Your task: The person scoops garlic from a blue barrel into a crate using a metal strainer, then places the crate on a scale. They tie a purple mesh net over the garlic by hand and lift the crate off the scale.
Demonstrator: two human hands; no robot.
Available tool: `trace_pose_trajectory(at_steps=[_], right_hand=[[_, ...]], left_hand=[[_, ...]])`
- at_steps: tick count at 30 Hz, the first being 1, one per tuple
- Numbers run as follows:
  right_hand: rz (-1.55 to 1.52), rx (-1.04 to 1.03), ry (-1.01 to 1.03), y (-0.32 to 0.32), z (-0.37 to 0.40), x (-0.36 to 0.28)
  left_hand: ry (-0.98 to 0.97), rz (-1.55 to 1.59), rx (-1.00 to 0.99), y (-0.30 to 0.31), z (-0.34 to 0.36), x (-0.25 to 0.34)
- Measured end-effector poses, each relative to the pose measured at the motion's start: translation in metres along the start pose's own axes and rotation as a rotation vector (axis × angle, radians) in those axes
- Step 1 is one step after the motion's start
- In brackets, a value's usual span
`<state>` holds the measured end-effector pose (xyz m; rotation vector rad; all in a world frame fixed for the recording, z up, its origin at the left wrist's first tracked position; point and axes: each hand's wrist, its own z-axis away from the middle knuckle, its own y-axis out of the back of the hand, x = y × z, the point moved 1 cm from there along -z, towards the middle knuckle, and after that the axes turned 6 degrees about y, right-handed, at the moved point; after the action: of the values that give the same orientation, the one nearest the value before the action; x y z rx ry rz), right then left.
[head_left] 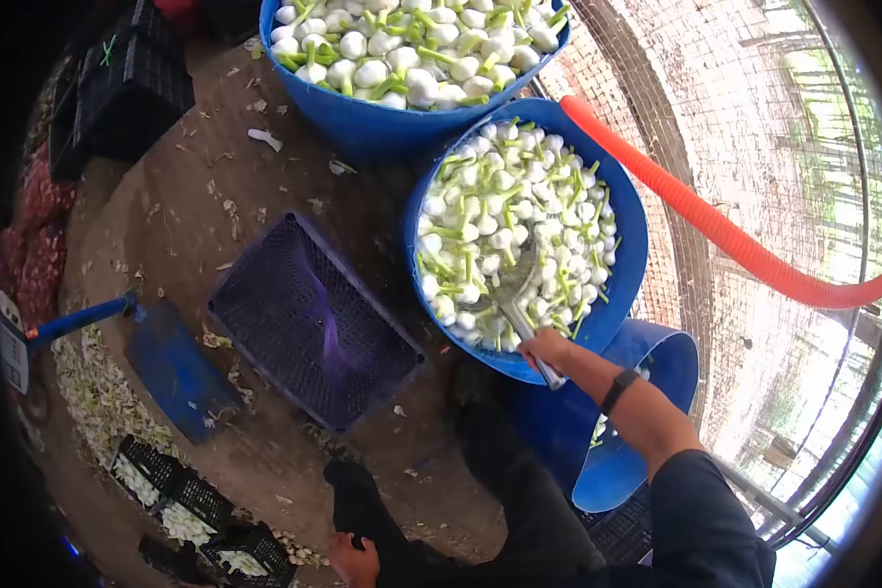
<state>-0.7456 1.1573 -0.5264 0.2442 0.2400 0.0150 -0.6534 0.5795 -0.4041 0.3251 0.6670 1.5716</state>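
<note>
My right hand (pixel 546 350) is closed round the grey handle of a metal scoop-like tool (pixel 516 284). Its head is partly buried among white bulbs with short green stems (pixel 501 238). These bulbs fill a round blue tub (pixel 629 220), and my hand is over its near rim. Low in the view, my left hand (pixel 354 561) hangs beside my dark-trousered leg with its fingers curled. Whatever those fingers may hold is hidden. An orange corrugated hose (pixel 715 227) reaches the tub's far right rim.
Behind stands a bigger blue tub (pixel 363 118) heaped with similar bulbs. A purple-black crate (pixel 274 323) lies left of my feet, beside a blue platform scale (pixel 181 367). Another blue tub (pixel 671 367) lies tilted at right. Black crates (pixel 142 93) are stacked far left; peelings litter the floor.
</note>
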Motion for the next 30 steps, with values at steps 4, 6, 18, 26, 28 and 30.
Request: trace_pose_trajectory(at_steps=[4,6,18,26,28,30], right_hand=[[-0.268,0.007,0.035,-0.012,-0.002,0.012],[-0.341,0.004,0.101,-0.025,-0.029,0.003],[-0.418,0.013,0.282,-0.008,0.02,0.029],[-0.486,0.029,0.282,-0.001,0.078,0.083],[-0.512,0.035,0.283,0.0,0.093,0.095],[-0.517,0.024,0.278,0.005,0.111,0.098]], left_hand=[[-0.012,-0.092,0.012,0.002,0.002,0.006],[0.029,-0.091,-0.047,0.016,0.002,0.013],[0.06,0.035,-0.045,0.03,0.003,0.025],[-0.111,0.054,0.174,0.013,-0.003,0.007],[-0.074,0.067,0.186,0.012,-0.001,0.007],[-0.1,0.05,0.188,0.011,0.001,0.008]])
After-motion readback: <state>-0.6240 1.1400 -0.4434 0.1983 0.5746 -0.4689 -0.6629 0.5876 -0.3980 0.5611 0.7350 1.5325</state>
